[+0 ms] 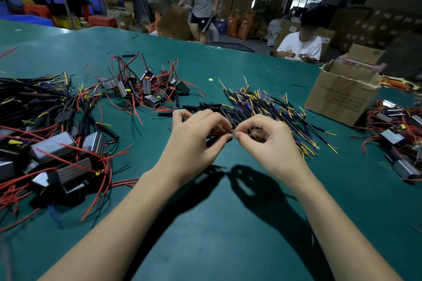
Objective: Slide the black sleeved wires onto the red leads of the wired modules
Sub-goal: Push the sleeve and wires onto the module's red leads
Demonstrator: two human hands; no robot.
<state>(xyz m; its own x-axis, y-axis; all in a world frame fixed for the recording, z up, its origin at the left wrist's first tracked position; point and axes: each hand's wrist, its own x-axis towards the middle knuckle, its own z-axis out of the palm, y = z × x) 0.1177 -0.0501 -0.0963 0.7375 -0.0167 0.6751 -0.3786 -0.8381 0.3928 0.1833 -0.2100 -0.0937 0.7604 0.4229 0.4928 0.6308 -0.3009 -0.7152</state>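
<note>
At the far left of the green table (pixel 228 223) lies a heap of wired modules (pixel 57 157), grey metal boxes tangled in red leads and black cable. Farther back sits a second, smaller cluster of modules (pixel 146 89) with red leads (pixel 127 107) splayed outward. Near the middle, the left hand (pixel 196 141) is curled, its fingertips pinching a red lead end and what seems to be a black sleeve, though the spot is too small and shadowed to be sure. Touching it fingertip to fingertip, the right hand (pixel 265 141) pinches the same small junction between thumb and forefinger, its other fingers arched. Just behind the hands lie short black sleeve pieces (pixel 205 107), and beside them a fan of black sleeved wires (pixel 274 109) with yellow and purple ends. At the right stands an open cardboard box (pixel 342 93), and beyond it another module pile (pixel 397 134).
</note>
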